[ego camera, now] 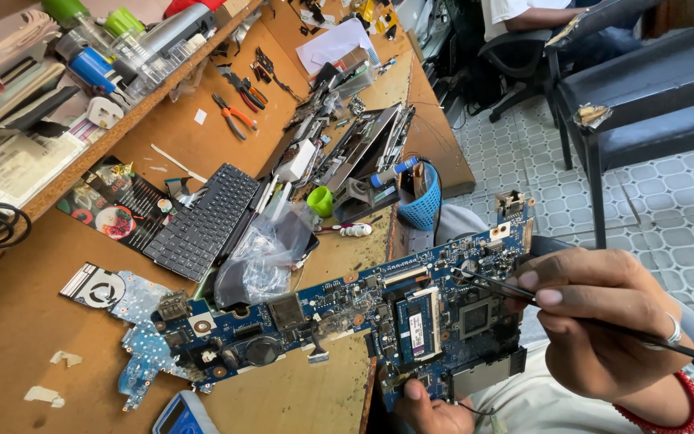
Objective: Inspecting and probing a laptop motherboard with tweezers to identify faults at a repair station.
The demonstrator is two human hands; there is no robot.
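I'd keep my left hand (431, 402) gripping the laptop motherboard (347, 313) steady while my right hand (596, 313), pinching black tweezers (491, 283), probes gently.

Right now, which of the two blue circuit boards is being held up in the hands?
The long blue motherboard, gripped underneath by the left hand; the smaller pale-blue board lies flat on the bench.
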